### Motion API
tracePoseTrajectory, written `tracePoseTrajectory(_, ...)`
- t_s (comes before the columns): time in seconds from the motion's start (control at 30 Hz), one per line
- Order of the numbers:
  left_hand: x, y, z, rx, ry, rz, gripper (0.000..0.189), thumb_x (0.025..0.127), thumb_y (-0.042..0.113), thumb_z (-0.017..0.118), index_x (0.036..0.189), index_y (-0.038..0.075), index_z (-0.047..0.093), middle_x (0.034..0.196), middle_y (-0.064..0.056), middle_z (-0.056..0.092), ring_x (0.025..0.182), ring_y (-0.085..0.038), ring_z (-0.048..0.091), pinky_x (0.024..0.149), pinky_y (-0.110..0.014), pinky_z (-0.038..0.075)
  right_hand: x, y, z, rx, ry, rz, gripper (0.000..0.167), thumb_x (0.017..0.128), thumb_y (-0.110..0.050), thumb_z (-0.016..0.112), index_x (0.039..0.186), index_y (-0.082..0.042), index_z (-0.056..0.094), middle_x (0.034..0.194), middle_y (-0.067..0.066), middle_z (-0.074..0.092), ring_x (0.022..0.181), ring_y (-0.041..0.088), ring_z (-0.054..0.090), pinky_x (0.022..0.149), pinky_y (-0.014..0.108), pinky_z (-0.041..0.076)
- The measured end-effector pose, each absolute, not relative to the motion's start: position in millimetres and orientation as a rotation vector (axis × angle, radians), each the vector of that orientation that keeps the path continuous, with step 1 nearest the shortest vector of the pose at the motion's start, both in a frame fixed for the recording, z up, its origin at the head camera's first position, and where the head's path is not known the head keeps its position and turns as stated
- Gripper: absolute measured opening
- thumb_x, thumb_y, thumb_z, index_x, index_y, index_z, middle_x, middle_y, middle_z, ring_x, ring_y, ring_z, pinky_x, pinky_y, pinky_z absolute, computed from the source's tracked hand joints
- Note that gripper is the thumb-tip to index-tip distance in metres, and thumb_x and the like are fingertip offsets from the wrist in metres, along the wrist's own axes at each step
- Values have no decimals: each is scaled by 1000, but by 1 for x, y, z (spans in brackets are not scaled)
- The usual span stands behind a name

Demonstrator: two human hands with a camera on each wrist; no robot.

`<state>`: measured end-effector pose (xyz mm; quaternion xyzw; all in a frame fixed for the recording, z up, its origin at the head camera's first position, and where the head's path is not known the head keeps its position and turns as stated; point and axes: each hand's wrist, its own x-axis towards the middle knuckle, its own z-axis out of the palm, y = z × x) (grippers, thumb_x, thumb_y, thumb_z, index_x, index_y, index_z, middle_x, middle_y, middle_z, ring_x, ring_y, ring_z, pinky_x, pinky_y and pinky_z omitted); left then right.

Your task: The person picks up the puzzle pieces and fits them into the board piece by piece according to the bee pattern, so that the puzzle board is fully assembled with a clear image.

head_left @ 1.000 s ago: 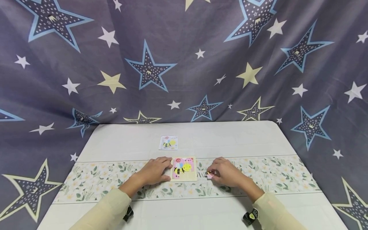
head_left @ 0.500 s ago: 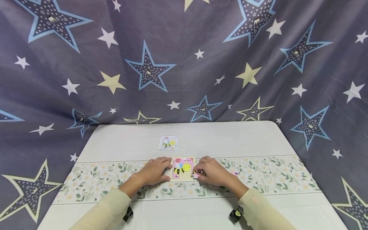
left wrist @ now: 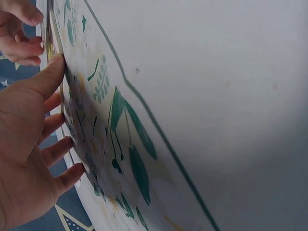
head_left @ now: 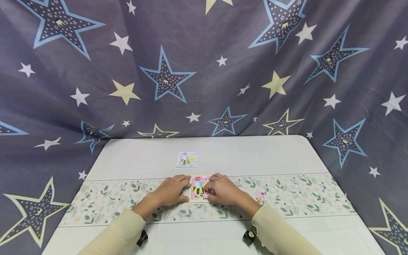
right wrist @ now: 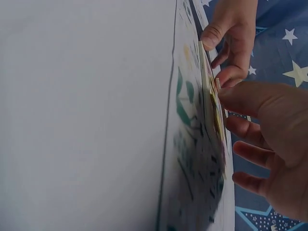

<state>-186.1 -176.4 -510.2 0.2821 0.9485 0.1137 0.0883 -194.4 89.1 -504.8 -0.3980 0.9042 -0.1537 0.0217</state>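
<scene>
A wooden jigsaw board with a bee picture on pink lies on the floral strip of the table. My left hand rests along its left edge; in the left wrist view its thumb touches the edge and the fingers are spread and only slightly bent. Over the board's right half, my right hand pinches a puzzle piece between thumb and fingers. That piece is tilted above the lower right of the board. The hand hides most of it and the board's right side.
A loose pink puzzle piece lies to the right of the right forearm. Behind the board is a printed bee picture card. The white tablecloth meets a star-patterned curtain at the back.
My right hand has moved left, from beside the board to above its right half, carrying the puzzle piece. The loose pink piece has come into view behind it. The left hand stays put.
</scene>
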Motion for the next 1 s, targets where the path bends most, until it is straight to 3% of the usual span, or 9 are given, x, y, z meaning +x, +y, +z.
tracePoseTrajectory(0.23, -186, -177, -510, 872, 2825, 356, 54, 91, 47, 73, 133, 15, 64, 155, -8, 50, 145, -31, 45, 110, -59, 42, -194, 77, -508, -1272, 2798, -425, 23, 90, -27, 73, 112, -24, 79, 105, -7, 72, 116, 19, 62, 95, 40, 52)
tracePoseTrajectory(0.67, -187, -177, -509, 869, 2828, 346, 54, 92, 46, 72, 135, 14, 64, 156, -8, 49, 146, -32, 44, 111, -59, 41, -197, 72, -509, -1247, 2801, -389, 19, 92, -30, 74, 110, -24, 80, 109, -7, 73, 118, 19, 62, 99, 42, 52)
tracePoseTrajectory(1.0, -187, -177, -511, 887, 2838, 334, 55, 91, 49, 73, 134, 15, 65, 154, -7, 51, 144, -30, 47, 109, -57, 44, -196, 75, -512, -1310, 2822, -403, 5, 90, -29, 77, 93, -26, 80, 102, -10, 72, 114, 18, 63, 97, 41, 54)
